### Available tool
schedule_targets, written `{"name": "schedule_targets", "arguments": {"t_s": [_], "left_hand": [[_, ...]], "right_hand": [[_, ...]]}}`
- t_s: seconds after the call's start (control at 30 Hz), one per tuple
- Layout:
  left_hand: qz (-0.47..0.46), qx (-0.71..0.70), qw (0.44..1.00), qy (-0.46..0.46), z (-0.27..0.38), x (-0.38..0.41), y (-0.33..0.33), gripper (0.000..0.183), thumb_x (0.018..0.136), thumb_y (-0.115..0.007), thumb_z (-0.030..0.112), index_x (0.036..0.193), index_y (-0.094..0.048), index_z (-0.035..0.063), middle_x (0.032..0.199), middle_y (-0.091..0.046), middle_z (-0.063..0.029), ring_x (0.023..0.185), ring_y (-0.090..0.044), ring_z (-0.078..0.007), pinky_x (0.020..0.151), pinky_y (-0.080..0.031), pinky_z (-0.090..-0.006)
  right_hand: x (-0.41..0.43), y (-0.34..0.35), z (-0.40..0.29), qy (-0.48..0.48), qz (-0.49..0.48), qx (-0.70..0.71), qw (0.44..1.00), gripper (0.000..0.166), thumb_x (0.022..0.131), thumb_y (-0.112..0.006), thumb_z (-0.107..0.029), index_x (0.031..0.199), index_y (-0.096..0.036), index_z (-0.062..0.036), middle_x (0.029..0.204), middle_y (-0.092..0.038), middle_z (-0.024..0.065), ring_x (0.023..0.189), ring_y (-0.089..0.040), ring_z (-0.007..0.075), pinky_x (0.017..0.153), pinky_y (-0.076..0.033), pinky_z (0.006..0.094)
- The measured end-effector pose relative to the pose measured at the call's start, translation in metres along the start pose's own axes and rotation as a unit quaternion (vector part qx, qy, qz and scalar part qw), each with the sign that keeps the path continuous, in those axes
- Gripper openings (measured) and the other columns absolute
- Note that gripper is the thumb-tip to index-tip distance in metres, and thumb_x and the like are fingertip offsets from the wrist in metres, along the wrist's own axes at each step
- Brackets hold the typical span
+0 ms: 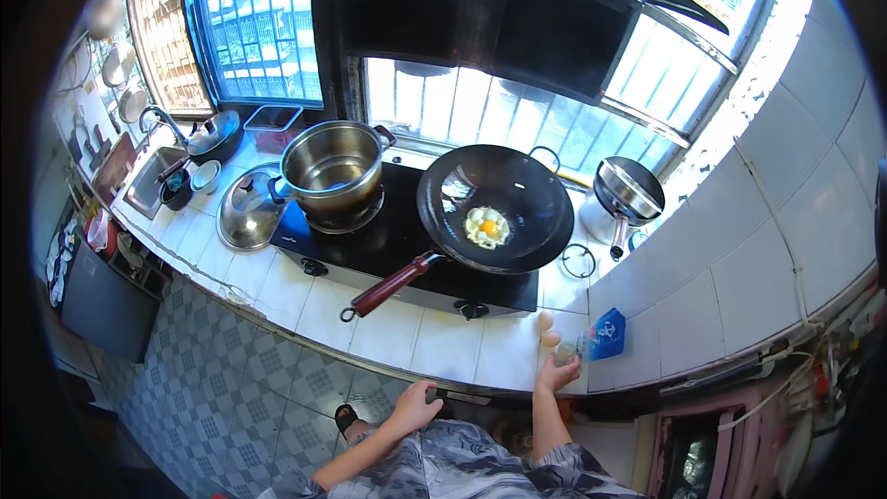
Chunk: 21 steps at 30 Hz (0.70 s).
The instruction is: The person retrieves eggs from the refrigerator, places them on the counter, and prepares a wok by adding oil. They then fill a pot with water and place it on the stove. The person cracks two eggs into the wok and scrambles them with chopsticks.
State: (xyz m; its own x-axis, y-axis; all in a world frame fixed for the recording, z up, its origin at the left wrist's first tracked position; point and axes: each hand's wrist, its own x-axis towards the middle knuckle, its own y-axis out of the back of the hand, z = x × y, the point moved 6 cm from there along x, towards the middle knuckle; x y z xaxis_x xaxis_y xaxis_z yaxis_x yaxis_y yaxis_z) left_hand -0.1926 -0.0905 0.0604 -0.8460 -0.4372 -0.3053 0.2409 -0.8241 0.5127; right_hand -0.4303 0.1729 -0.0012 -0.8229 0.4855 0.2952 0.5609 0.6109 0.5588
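My right hand (556, 371) is closed around a small see-through container (565, 351) at the counter's front right; its contents cannot be made out. Two brown eggs (548, 330) lie just beyond that hand. A blue-and-clear packet (606, 337) bearing writing leans near the tiled wall, right of the container. My left hand (418, 407) hangs empty in front of the counter edge, fingers loosely bent and apart. On the right burner sits a black wok (533, 215), its red-brown handle (391, 287) towards me. One egg (488, 226) with whole yolk and whitened edges lies in it.
A steel pot (331, 159) stands on the left of the black gas stove (409, 222), with a domed lid (242, 218) beside it. Right of the wok are a lidless saucepan (617, 187) and a wire ring (578, 260). Far left is a sink (154, 184). A range hood (478, 7) hangs above.
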Motion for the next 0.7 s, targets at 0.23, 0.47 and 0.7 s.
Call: {"name": "schedule_targets", "arguments": {"t_s": [0.23, 0.47, 0.7], "left_hand": [[0.012, -0.025, 0.999, 0.017, -0.072, -0.025, 0.070, 0.044, 0.072, -0.065, 0.023, 0.108, -0.055, 0.0000, 0.102, -0.060, -0.0149, 0.089, -0.059, -0.0225, 0.078, -0.048, -0.0330], [0.013, -0.039, 0.997, 0.064, -0.176, -0.062, 0.166, 0.042, 0.071, -0.065, 0.024, 0.106, -0.056, 0.0017, 0.095, -0.059, -0.0154, 0.082, -0.059, -0.0245, 0.074, -0.048, -0.0345], [0.067, 0.033, 0.997, -0.024, -0.216, -0.102, 0.261, 0.023, 0.079, -0.057, 0.022, 0.084, -0.064, 0.0008, 0.084, -0.063, -0.0153, 0.077, -0.061, -0.0208, 0.065, -0.047, -0.0318]], "right_hand": [[-0.076, 0.032, -0.013, -0.033, 0.076, -0.058, 0.995, 0.046, 0.067, -0.058, -0.001, 0.110, -0.043, 0.0009, 0.107, -0.045, 0.0240, 0.102, -0.043, 0.0396, 0.091, -0.033, 0.0440], [-0.221, 0.002, -0.087, -0.090, -0.061, 0.042, 0.993, 0.039, 0.073, -0.054, -0.004, 0.110, -0.043, 0.0014, 0.106, -0.042, 0.0196, 0.093, -0.048, 0.0327, 0.082, -0.040, 0.0390], [-0.362, -0.048, -0.167, -0.005, -0.268, 0.115, 0.957, 0.017, 0.084, -0.047, -0.015, 0.088, -0.055, -0.0001, 0.081, -0.053, 0.0118, 0.076, -0.053, 0.0264, 0.070, -0.042, 0.0375]]}}
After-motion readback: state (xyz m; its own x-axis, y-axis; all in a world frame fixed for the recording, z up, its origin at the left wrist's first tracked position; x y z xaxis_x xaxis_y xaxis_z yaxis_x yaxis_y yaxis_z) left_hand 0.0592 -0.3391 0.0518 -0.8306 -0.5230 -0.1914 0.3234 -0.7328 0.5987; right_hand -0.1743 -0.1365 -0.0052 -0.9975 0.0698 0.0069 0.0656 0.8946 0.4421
